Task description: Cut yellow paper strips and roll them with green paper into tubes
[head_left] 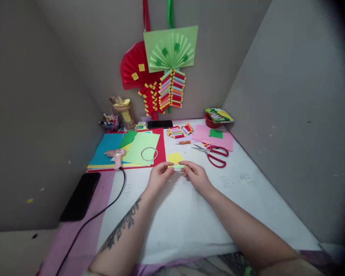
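Observation:
Between my two hands, just above the white table covering, a small light-green paper roll [178, 166] is held level by its ends. My left hand [161, 174] pinches the left end between thumb and fingers. On the other end, my right hand [196, 175] has its fingertips closed. Right behind the roll lies a yellow paper square [175, 157]. Red-handled scissors [217, 156] rest to the right, blades partly apart and pointing left. A small orange-handled tool [184, 142] lies beyond the yellow square.
At left, a pink glue gun [119, 158] with a black cord sits by stacked coloured sheets [138, 151] and a metal ring [149, 154]. A black phone [80, 197] lies nearer. Finished paper rolls [176, 131] lie behind. Paper fan decorations [172, 53] hang on the wall.

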Tool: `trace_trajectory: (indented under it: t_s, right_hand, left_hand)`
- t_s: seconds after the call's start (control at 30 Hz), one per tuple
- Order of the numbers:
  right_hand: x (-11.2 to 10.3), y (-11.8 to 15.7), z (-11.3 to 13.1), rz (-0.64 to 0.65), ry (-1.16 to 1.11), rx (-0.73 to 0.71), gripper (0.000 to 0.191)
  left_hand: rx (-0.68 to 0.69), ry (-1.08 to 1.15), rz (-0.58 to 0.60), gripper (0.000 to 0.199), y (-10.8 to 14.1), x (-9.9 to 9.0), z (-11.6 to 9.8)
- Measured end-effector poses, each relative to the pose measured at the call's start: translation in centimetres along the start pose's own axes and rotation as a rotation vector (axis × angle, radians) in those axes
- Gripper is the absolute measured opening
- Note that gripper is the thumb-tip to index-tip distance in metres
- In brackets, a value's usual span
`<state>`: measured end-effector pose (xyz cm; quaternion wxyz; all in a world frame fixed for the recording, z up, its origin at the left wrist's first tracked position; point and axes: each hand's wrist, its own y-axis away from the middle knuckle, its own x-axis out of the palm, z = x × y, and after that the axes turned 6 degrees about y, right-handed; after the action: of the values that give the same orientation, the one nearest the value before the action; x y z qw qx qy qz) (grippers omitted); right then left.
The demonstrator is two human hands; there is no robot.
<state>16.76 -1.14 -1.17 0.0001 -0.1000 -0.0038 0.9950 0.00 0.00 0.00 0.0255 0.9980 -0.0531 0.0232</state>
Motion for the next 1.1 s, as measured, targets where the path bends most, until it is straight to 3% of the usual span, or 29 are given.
trace_trajectory:
  t_s: [0.23, 0.5, 0.9, 1.0, 1.1]
  right_hand:
    - [0.2, -0.2, 0.2, 0.032, -0.157, -0.050, 0.029]
    - [0.2, -0.1, 0.3, -0.051, -0.052, -0.150, 0.019]
    - [0.2, -1.1, -0.4, -0.087, -0.121, 0.042, 0.029]
    - [-1.1, -3.5, 0.3, -0.129, -0.092, 0.064, 0.030]
    - [-3.0, -9.0, 1.9, -0.287, 0.063, -0.070, 0.027]
  left_hand:
    - [-0.054, 0.089, -0.071, 0.029, 0.0, -0.2, -0.1]
    - [-0.026, 0.154, -0.050, 0.032, -0.4, -0.8, -0.2]
    - [0.046, 0.042, -0.066, 0.018, -1.1, -0.9, 0.9]
    - [0.112, 0.011, -0.102, 0.020, -1.5, -1.0, 1.4]
    - [0.232, -0.103, -0.148, 0.020, -1.6, -0.9, 1.4]
